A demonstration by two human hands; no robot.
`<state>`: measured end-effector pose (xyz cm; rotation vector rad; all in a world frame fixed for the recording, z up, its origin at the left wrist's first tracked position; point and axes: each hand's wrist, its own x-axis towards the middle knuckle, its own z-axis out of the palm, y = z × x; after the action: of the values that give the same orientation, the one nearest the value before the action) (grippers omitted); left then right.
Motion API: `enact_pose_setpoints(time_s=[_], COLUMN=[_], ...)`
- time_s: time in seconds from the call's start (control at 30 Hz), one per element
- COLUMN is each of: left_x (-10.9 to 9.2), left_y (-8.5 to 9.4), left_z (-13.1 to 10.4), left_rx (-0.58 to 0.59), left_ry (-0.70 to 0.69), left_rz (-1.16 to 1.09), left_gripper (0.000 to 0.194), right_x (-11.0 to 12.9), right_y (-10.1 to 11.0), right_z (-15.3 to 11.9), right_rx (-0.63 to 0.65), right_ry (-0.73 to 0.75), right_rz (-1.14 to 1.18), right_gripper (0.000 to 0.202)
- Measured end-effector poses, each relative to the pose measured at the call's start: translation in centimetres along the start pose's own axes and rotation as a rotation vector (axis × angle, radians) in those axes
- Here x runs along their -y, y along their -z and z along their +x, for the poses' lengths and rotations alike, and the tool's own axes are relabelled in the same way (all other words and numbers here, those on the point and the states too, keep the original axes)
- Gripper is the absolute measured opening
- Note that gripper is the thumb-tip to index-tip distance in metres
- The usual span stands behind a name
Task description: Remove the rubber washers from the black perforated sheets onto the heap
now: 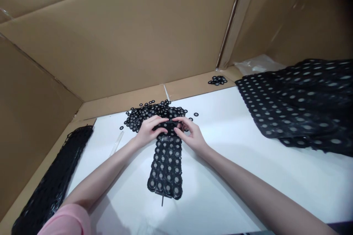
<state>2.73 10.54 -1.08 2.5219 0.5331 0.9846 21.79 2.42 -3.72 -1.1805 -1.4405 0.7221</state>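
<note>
A black rubber-looking sheet [166,167] with rows of round, grey-centred cups lies lengthwise on the white table. At its far end my left hand [150,130] bends its fingers and thumb round the left side of the sheet. From the right, my right hand [190,134] grips the same end, its index finger and thumb curled toward the left hand. Part of the sheet between the fingertips is hidden. Just beyond both hands spreads a pile of small black rings [138,115], touching or close to the fingers. A thin dark rod [162,201] pokes out beneath the sheet's near edge.
Large black sheets with rows of holes [264,106] are stacked at the right. A bundle of black moulded strips [55,180] lies along the left edge. A clear narrow strip [117,142] lies left of the pile. Cardboard walls [154,33] enclose the white table [228,125].
</note>
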Motion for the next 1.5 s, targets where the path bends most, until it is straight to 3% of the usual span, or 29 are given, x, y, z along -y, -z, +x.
enact_pose_setpoints(time_s=[0.1,0.23,0.47,0.63,0.9,1.23,1.5], left_x=[0.5,1.2,1.0,0.9,0.8,1.0,1.6], left_y=[-1.0,-1.6,-1.5,-1.4,-1.8,-2.3,-2.2], left_z=[-0.6,-1.0,-0.8,-0.8,-1.0,-1.5,-1.2], left_rx=[0.013,0.039,-0.023,-0.006,0.014,-0.027,-0.018], left_ry=[-0.074,-0.116,0.085,0.122,-0.009,0.007,-0.047], left_rz=[0.036,0.052,-0.11,-0.126,-0.01,0.046,0.013], left_gripper=[0.03,0.038,0.034,0.019,0.012,0.008,0.019], right_x=[0.2,0.1,-0.1,-0.2,-0.7,-0.9,-0.6], right_y=[-0.6,-1.0,-0.9,-1.0,-1.0,-1.1,-0.8], right_z=[0.2,0.4,0.4,0.2,0.4,0.6,0.5], right_rx=[-0.005,0.017,-0.014,0.016,0.023,0.048,0.082], right_ry=[0.039,-0.072,-0.032,0.017,0.007,0.054,0.113], right_rz=[-0.077,-0.003,-0.026,-0.073,-0.072,-0.078,-0.17], right_gripper=[0.029,0.022,0.015,0.011,0.003,0.011,0.012])
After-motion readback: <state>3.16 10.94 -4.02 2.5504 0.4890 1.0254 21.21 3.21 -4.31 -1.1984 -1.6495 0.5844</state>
